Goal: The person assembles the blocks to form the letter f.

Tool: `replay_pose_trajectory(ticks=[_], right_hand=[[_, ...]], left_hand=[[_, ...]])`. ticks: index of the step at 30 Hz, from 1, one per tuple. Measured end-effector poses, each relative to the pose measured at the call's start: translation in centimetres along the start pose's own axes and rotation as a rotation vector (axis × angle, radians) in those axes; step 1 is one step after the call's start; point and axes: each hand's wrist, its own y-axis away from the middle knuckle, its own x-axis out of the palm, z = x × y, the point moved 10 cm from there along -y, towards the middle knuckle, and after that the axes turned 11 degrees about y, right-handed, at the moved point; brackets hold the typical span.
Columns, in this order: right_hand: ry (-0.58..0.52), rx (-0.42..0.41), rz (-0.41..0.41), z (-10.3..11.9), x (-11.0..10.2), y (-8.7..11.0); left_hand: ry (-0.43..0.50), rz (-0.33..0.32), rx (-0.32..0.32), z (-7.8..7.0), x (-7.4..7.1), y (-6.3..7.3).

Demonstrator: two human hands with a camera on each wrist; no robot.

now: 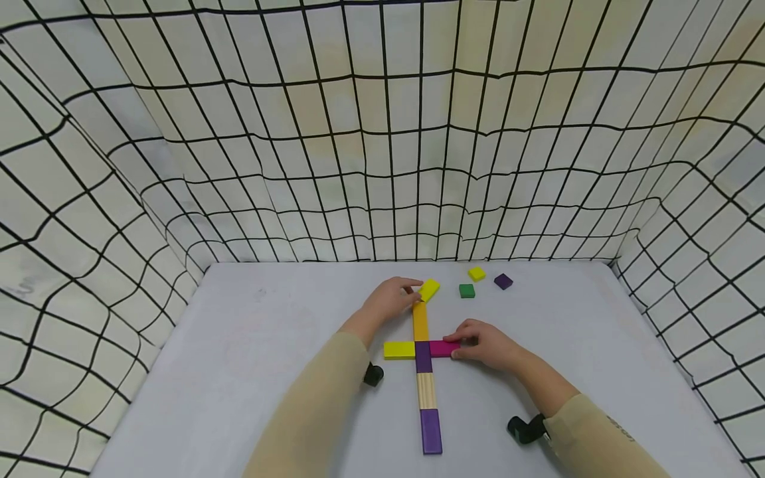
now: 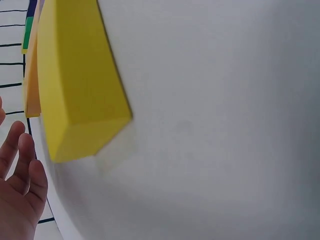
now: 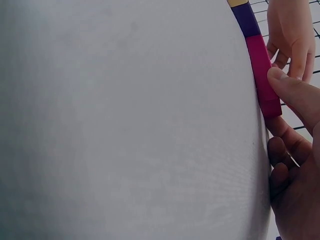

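We see left hand (image 1: 391,300) pinching yellow block (image 1: 428,289) at far end of orange bar (image 1: 420,321), block tilted, near worktop (image 1: 239,345) middle. Right hand (image 1: 487,344) grasps magenta block (image 1: 443,348) by its outer end, block flat on worktop, touching dark purple square (image 1: 423,356) at cross centre. Yellow bar (image 1: 399,349) opposite. Small yellow (image 1: 476,273), green (image 1: 467,290) and purple (image 1: 503,281) blocks lie apart, farther back.

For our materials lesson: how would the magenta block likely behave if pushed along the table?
The magenta block looks flat and straight-edged, so it would probably slide, not roll or tip. It seems rigid under the right hand. Flush against the purple block, it may nudge that too.
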Motion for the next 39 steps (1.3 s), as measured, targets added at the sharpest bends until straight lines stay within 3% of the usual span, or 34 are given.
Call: replay_pose_trajectory(ticks=[7, 27, 32, 39], right_hand=[[-0.004, 0.004, 0.000, -0.1, 0.1, -0.1], [-0.001, 0.014, 0.004, 0.3, 0.0, 0.0], [0.003, 0.011, 0.001, 0.2, 0.0, -0.2], [0.004, 0.007, -0.001, -0.2, 0.2, -0.2]], left_hand=[[-0.016, 0.013, 0.067, -0.1, -0.8, 1.7], [-0.052, 0.089, 0.118, 0.7, -3.0, 9.0], [-0.061, 0.121, 0.101, 1.6, -2.8, 10.0], [-0.092, 0.149, 0.081, 2.7, -1.5, 10.1]])
